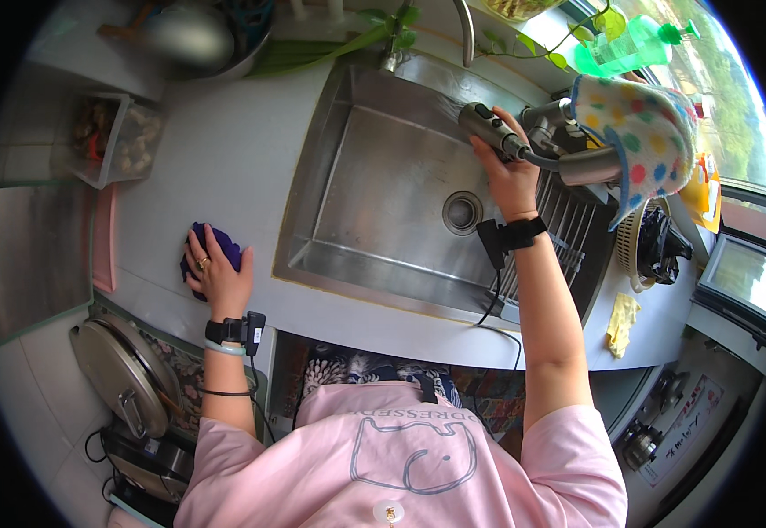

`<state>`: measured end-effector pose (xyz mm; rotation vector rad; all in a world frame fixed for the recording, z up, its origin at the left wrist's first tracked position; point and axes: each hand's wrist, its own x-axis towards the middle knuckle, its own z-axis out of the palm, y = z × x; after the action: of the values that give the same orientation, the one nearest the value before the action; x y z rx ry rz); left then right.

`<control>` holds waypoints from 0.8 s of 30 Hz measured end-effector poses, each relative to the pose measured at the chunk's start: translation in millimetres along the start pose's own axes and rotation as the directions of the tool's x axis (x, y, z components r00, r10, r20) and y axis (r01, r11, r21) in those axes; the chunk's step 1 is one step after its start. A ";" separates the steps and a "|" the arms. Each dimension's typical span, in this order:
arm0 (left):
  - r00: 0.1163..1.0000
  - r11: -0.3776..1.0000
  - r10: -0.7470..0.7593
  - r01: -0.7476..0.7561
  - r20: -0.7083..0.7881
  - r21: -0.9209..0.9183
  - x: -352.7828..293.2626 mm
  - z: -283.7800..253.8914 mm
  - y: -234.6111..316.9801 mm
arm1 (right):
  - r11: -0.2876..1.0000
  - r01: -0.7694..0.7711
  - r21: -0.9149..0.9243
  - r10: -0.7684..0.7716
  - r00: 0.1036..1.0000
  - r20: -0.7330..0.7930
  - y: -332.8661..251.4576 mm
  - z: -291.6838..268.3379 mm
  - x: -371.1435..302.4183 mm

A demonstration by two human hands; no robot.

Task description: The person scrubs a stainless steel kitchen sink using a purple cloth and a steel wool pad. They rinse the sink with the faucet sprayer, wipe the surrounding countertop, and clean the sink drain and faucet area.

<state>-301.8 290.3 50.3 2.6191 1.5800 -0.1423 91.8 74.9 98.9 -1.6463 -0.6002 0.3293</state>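
Note:
My right hand (511, 180) is wrapped round a grey pull-out faucet sprayer (487, 129) over the right side of the steel sink (383, 180). Its hose runs back to the faucet body (590, 165). Fine streaks that look like water leave the sprayer head toward the sink's far wall. On the white counter left of the sink, my left hand (222, 280) presses down on a bunched purple cloth (188, 271), fingers bent over it. Part of the cloth is hidden under the palm.
A metal rack (559, 233) spans the sink's right side. A dotted towel (642, 132) drapes over the faucet. A yellow cloth (622, 324) lies on the right counter, near a basket (634, 251) with a black bag. Clear bin (115, 141) and large lids (119, 370) stand left.

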 end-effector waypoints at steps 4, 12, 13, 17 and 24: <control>0.999 0.992 0.045 -0.043 0.020 -0.117 -3.9 -11.1 -3.9 | 0.978 0.085 -0.192 -0.079 0.996 0.038 -2.6 -18.6 -4.1; 0.995 0.999 0.043 -0.045 -0.090 -0.016 -7.6 -1.4 -9.2 | 0.887 0.164 -0.431 -0.138 0.986 0.091 -14.7 -55.9 -13.7; 0.993 0.999 0.035 -0.036 -0.110 -0.004 -3.3 3.2 -7.1 | 0.846 0.206 -0.493 -0.172 0.979 0.114 -16.7 -60.3 -14.9; 0.966 0.966 0.092 -0.145 -0.240 -0.216 32.4 20.8 19.7 | 0.772 0.148 -0.618 -0.108 0.989 0.103 -27.0 -76.0 -23.7; 0.893 0.870 0.186 -0.343 -0.410 -0.353 144.7 30.2 147.7 | 0.726 0.134 -0.675 -0.094 0.991 0.096 -44.3 -85.1 -37.1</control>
<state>-105.1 345.1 5.9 2.5650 1.1253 0.6661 98.3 -13.0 152.1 -2.3006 -0.9372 0.0501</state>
